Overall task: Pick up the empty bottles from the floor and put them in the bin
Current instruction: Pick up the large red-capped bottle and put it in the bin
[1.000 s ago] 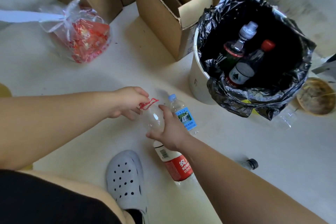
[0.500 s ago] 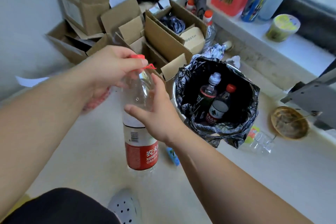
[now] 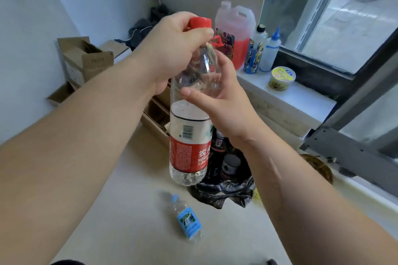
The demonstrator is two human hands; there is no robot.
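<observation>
A large clear bottle (image 3: pixel 190 135) with a red-and-white label and a red cap hangs upright in front of me, high above the floor. My left hand (image 3: pixel 172 49) grips its neck and cap from the left. My right hand (image 3: pixel 224 101) holds its clear upper body from the right. Below and behind it stands the bin (image 3: pixel 226 191) lined with a black bag, with dark bottles (image 3: pixel 228 163) inside, mostly hidden by the bottle and my right arm. A small bottle (image 3: pixel 187 219) with a blue cap and blue label lies on the floor in front of the bin.
Open cardboard boxes (image 3: pixel 86 60) stand at the back left by the wall. On the window ledge are a pink jug (image 3: pixel 234 30), two squeeze bottles (image 3: pixel 261 51) and a yellow tub (image 3: pixel 281 77). A brown woven dish (image 3: pixel 318 168) lies at the right under a grey metal bracket (image 3: pixel 344 150).
Both hands have lifted the large bottle from the floor to chest height, upright. The view has tilted up, so the bin now sits low behind the bottle.
</observation>
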